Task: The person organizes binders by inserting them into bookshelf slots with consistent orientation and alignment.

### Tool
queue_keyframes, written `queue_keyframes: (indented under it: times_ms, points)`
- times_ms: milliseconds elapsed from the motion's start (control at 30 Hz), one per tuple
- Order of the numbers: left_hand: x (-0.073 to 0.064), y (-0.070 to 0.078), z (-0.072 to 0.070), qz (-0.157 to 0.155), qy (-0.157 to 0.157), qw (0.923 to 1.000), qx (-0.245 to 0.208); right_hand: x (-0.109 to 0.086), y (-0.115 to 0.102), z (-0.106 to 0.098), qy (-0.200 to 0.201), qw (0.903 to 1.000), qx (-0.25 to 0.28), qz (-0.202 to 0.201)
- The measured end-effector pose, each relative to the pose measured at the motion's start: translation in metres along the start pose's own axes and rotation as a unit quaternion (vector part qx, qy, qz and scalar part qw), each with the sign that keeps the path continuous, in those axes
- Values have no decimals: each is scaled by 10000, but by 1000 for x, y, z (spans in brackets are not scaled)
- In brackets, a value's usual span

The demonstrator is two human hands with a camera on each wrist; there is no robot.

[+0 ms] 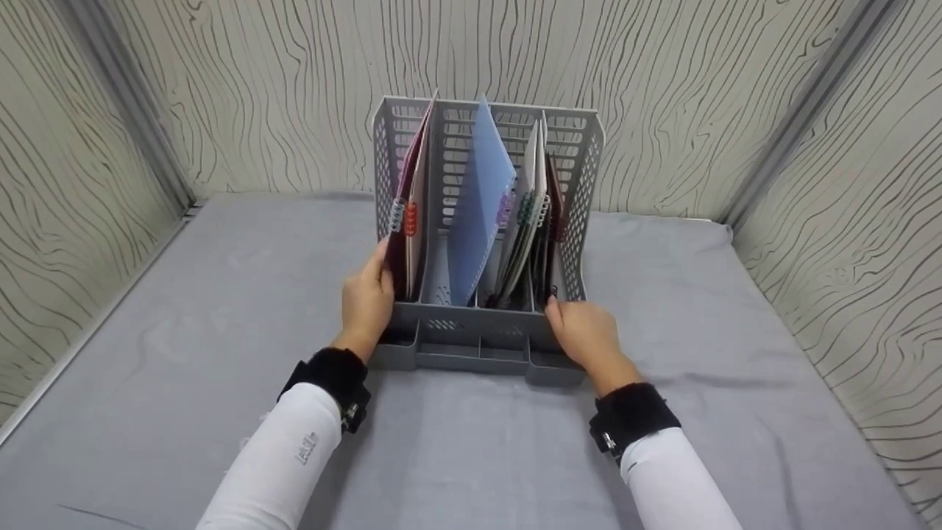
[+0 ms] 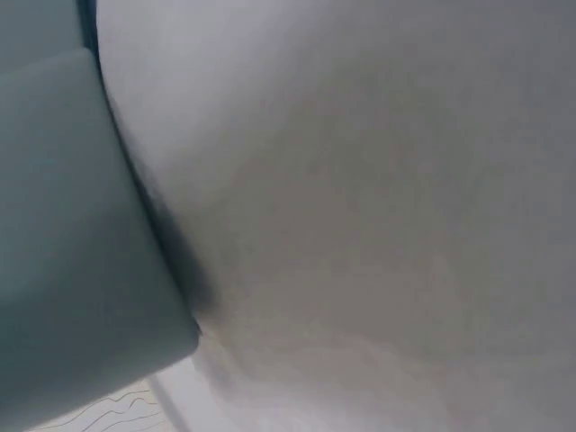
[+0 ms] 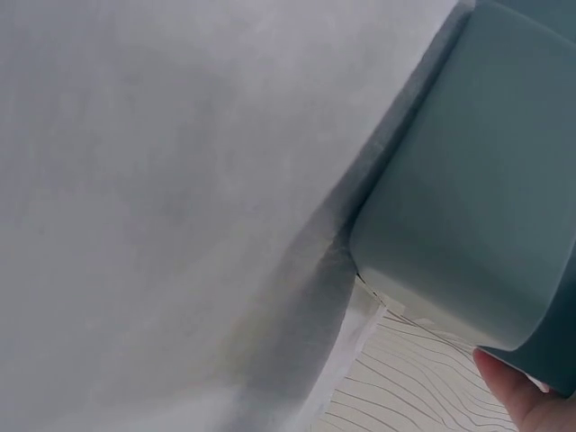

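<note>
A grey plastic desk file organizer (image 1: 508, 322) stands upright on the cloth-covered table, with slots behind and small compartments along its front. My left hand (image 1: 366, 300) grips its left side, and my right hand (image 1: 591, 333) grips the right front corner, thumb near the top edge. Ring-bound notebooks fill the slots: a dark red one (image 1: 397, 269) at left, a leaning light blue one (image 1: 478, 199), white ones (image 1: 531, 165) and a brown one (image 1: 553, 195) at right. The right wrist view shows the organizer's corner (image 3: 468, 189) and fingertips (image 3: 511, 382) under its edge. The left wrist view hides the left hand.
A grey cloth (image 1: 243, 309) covers the table. Patterned wall panels (image 1: 280, 88) enclose the back and sides, with metal posts (image 1: 809, 110) at the corners. The organizer stands near the back panel.
</note>
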State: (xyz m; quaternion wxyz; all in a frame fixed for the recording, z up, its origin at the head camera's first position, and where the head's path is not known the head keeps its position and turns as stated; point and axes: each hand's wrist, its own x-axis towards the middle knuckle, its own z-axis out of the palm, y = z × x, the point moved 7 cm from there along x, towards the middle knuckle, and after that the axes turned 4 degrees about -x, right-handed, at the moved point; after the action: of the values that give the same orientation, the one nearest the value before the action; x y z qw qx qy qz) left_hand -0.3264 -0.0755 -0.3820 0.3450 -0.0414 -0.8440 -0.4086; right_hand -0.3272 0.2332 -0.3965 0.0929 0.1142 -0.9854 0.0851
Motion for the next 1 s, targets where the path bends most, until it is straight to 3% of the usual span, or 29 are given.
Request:
queue_keyframes:
  times_ms: [267,500,867,1000]
  points:
    - [-3,1,10,111,-245,9993,277,-2,6,2,-41,10000,26,70]
    - [-2,0,11,-66,-348,9984,436,0,5,1,105,9999,-41,-49]
    - [0,-2,13,-403,-809,9945,537,-1,2,-2,206,9997,-53,-133]
    - [0,-2,13,-380,-1020,9929,484,1,0,-2,125,9999,-35,-98]
